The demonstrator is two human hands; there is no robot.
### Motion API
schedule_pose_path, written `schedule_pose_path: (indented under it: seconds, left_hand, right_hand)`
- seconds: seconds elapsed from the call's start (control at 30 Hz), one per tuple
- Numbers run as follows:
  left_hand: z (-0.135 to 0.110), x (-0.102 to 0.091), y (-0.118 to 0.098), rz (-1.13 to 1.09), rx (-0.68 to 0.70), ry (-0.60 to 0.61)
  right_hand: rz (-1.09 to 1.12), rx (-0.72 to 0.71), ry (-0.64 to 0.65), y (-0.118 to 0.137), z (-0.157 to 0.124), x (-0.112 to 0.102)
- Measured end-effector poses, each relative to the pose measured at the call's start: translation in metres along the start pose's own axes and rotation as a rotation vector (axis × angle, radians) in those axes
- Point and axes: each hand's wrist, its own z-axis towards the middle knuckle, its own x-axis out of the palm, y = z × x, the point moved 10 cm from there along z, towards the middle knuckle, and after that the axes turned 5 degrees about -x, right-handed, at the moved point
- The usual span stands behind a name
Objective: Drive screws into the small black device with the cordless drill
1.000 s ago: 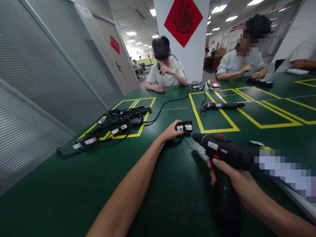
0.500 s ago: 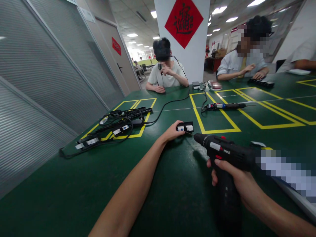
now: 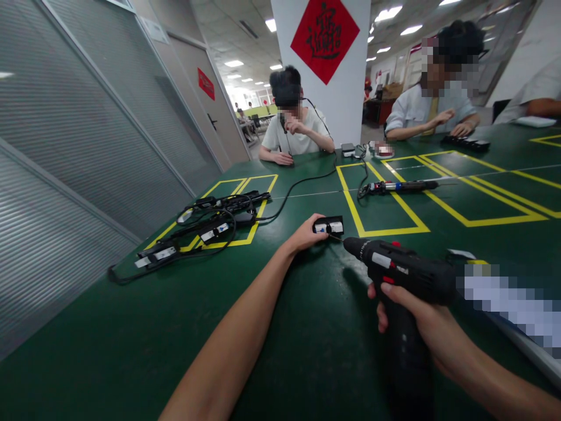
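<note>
My left hand grips the left end of a small black housing with a white label inside, resting on the green table. In my right hand is a black cordless drill with red buttons, its handle pointing down. A thin bit runs from the chuck to the near side of the housing, close to my left thumb. Whether the bit touches the housing I cannot tell. My right fingers wrap the drill's handle near its trigger.
Black cabled parts lie at the left within yellow tape. A pen-shaped electric screwdriver lies beyond the drill. Two people sit across the table, one holding a tool. A blurred-out flat object is at the right.
Both hands, the drill and the housing hold almost the same positions. The view has shifted very slightly.
</note>
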Motion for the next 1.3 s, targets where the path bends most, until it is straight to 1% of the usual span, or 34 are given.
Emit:
schedule_pose_path:
  seconds: [0.27,0.53,0.83,1.0,1.13,1.3]
  left_hand:
    - [-0.0011,-0.0003,-0.0016,-0.015,-0.019,-0.026]
    - [-0.0009,-0.0007,-0.0023,-0.021,0.016,-0.047]
    - [-0.001,-0.0005,-0.0038,-0.006,-0.009,-0.02]
    - [-0.001,0.0,-0.0032,0.002,-0.014,-0.025]
    - [-0.0018,-0.0012,-0.0059,0.003,0.001,-0.035]
    - [-0.002,-0.0011,-0.0051,0.011,-0.017,-0.038]
  right_hand:
    - [0.009,-0.007,0.003,0.0018,-0.0017,0.0008]
    - [0.023,-0.003,-0.006,-0.0009,-0.0012,-0.0004]
    - [-0.029,-0.033,0.011,0.0024,-0.0017,0.0003]
    - [-0.04,-0.027,-0.004,0.0045,-0.0035,0.0001]
    - [-0.064,-0.054,0.011,0.0079,-0.0042,0.0019]
    - [-0.13,-0.047,-0.031,0.0068,-0.0034,-0.0027]
